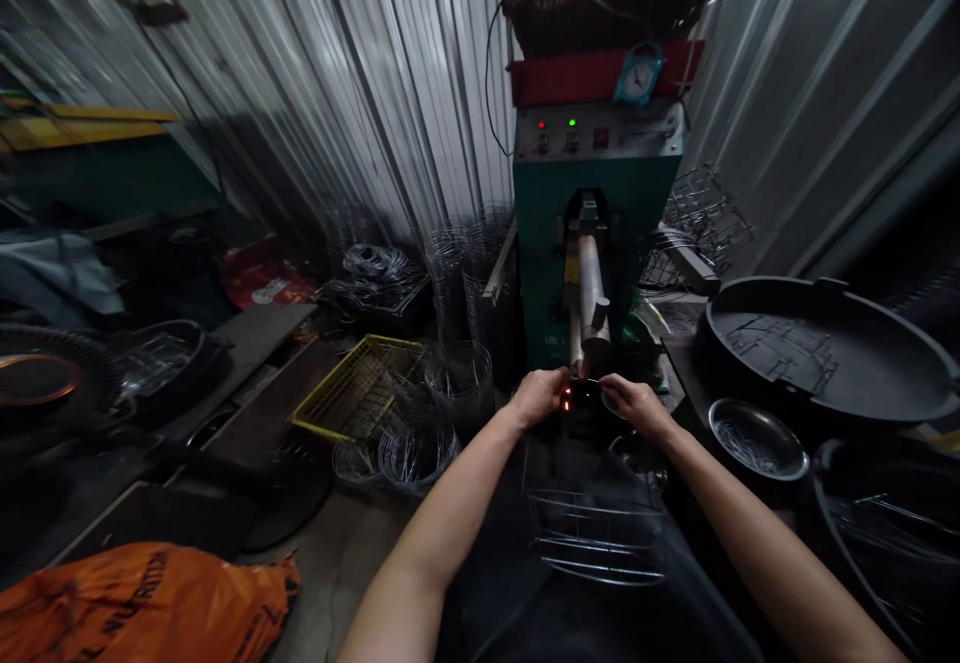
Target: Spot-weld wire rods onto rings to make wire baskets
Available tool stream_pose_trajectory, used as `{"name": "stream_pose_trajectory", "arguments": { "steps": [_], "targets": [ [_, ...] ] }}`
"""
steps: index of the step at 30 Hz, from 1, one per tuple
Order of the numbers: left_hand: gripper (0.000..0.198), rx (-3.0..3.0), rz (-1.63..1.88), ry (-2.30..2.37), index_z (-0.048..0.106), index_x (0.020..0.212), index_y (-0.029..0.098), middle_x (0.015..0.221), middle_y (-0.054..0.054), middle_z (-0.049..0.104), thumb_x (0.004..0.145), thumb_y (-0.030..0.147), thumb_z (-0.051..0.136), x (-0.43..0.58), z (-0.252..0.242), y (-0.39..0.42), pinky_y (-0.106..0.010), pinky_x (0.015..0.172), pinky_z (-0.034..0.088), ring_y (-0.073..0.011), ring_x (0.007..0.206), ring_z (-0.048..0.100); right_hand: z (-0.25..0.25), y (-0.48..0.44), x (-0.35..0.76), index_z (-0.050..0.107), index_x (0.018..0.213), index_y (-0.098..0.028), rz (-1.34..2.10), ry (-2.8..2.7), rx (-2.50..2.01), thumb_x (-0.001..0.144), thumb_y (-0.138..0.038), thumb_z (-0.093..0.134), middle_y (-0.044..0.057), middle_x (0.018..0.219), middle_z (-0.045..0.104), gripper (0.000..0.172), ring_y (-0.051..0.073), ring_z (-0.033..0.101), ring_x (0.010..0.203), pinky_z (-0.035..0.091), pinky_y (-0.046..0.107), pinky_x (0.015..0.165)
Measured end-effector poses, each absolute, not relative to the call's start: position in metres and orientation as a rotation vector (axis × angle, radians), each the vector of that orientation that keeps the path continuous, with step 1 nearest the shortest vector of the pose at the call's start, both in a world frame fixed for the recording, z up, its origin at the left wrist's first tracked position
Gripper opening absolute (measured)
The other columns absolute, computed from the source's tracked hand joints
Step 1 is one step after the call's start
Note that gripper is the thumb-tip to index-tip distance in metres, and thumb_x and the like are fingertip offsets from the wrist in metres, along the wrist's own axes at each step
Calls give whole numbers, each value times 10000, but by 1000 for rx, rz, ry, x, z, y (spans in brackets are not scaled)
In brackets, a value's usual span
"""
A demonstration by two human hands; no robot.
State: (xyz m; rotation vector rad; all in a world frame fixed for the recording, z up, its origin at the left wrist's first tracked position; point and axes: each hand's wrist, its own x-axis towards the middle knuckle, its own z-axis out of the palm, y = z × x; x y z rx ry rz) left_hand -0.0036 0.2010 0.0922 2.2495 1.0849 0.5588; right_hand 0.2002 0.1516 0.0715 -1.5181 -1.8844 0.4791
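Note:
My left hand (541,396) and my right hand (634,404) are stretched forward under the electrode arm (591,288) of a green spot welder (544,243). The fingers of my right hand pinch the end of a thin metal wire, which runs across below the electrode tip. My left fingers are closed at the wire's other side, and their grip is partly hidden. Orange sparks (567,403) glow beside my left fingertips. Below my hands, a welded wire rack (596,535) lies over my lap; whether it joins the pinched wire is too dark to tell.
To the right are a round black pan (892,383) holding wire pieces and a metal bowl (724,421) of short wires. A yellow wire basket (330,421) and wire-mesh cylinders (420,448) stand left. An orange sack (150,603) lies at the lower left.

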Motion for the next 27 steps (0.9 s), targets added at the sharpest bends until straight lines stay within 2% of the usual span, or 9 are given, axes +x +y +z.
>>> {"name": "stream_pose_trajectory", "arguments": {
  "steps": [7, 11, 15, 18, 23, 27],
  "targets": [
    [252, 2282, 585, 1054, 603, 904, 187, 769, -21, 644, 707, 110, 467, -3, 91, 204, -212, 669, 402, -145, 748, 582, 75, 152, 200, 585, 864, -208, 500, -1874, -1505, 781, -359, 401, 21, 730, 631, 252, 151, 573, 650, 423, 231, 618],
    [264, 2253, 597, 1051, 601, 930, 195, 830, -27, 656, 710, 118, 476, -3, 92, 204, -222, 701, 415, -155, 798, 586, 77, 153, 202, 584, 821, -204, 563, -1809, -1524, 762, -414, 422, 12, 712, 612, 272, 153, 556, 667, 419, 228, 626],
    [250, 2232, 619, 1064, 601, 943, 196, 854, -29, 661, 726, 149, 487, -3, 91, 204, -228, 722, 424, -156, 813, 589, 79, 145, 205, 546, 687, -185, 691, -1674, -1579, 757, -499, 387, 12, 635, 566, 359, 151, 524, 619, 406, 228, 560],
    [226, 2222, 640, 1049, 605, 939, 189, 858, -32, 663, 748, 182, 484, -1, 88, 206, -226, 720, 429, -148, 794, 592, 76, 137, 209, 517, 674, -182, 808, -1596, -1611, 772, -519, 341, -1, 563, 515, 393, 137, 486, 537, 384, 229, 497],
    [236, 2189, 638, 1030, 605, 964, 187, 878, -23, 664, 773, 222, 471, -1, 85, 208, -235, 745, 431, -142, 809, 589, 68, 132, 208, 504, 668, -187, 726, -1560, -1574, 763, -502, 382, 1, 597, 511, 351, 135, 479, 571, 386, 225, 521],
    [313, 2053, 675, 1077, 579, 1048, 185, 945, -35, 652, 789, 315, 461, -10, 86, 203, -239, 772, 426, -144, 852, 577, 65, 133, 205, 496, 677, -191, 738, -1520, -1611, 765, -498, 375, -14, 558, 478, 341, 125, 444, 512, 356, 219, 464]
  ]
}}
